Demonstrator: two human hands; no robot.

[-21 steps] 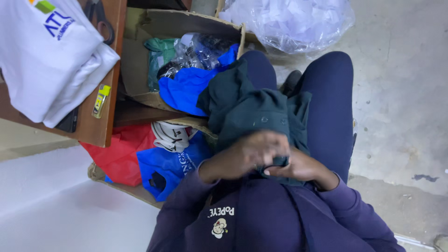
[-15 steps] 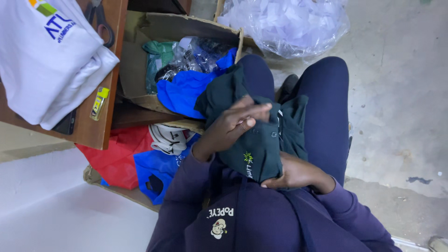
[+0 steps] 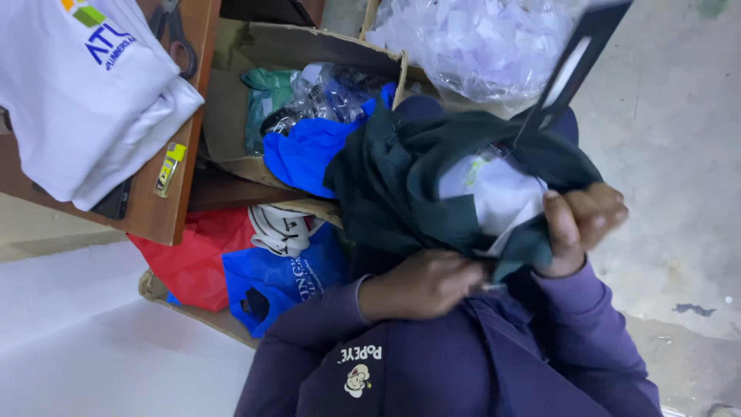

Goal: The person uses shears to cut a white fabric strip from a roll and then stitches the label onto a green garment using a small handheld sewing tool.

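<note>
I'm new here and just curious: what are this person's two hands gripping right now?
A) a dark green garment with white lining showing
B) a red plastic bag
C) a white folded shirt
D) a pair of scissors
A: both the left hand and the right hand clutch the dark green garment, held above the lap.

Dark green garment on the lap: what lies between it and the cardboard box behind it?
In the head view, a bright blue cloth spills from the cardboard box toward the dark green garment, overlapping its edge.
</note>
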